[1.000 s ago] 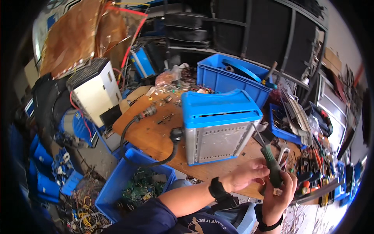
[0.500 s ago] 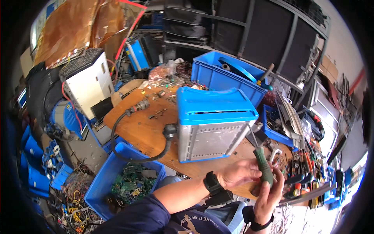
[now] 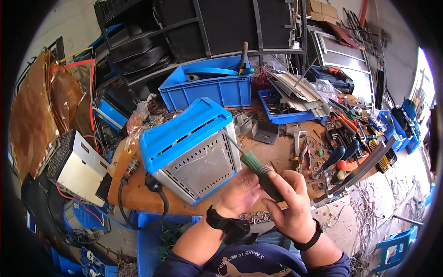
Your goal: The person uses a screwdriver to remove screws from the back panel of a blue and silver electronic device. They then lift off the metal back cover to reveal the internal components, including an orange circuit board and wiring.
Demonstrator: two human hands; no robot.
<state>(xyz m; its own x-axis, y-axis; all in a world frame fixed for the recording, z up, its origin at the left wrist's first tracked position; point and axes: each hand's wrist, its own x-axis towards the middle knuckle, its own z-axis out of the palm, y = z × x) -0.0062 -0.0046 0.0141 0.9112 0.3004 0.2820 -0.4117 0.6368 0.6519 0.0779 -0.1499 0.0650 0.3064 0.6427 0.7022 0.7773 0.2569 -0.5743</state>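
A screwdriver with a green handle (image 3: 260,171) slants up to the left, its thin shaft reaching to the right edge of a metal case. My right hand (image 3: 293,203) closes its thumb and fingers on the rear of the handle. Curled against the handle's front and left side is my left hand (image 3: 237,194), its fingers partly hidden behind it. The case (image 3: 198,168) has a blue top and perforated silver sides, and stands tilted in view on the wooden table. I cannot tell whether the shaft's tip touches it.
A black cable (image 3: 121,198) hangs at the case's left. Behind stands a blue crate (image 3: 217,90). A hammer (image 3: 296,138), pliers (image 3: 305,154) and several other tools lie to the right. A blue bin (image 3: 147,244) stands below the table's front edge.
My view has swung to the right, so the case and crate appear further left. Both hands stay at the screwdriver, whose handle now slants more than before.
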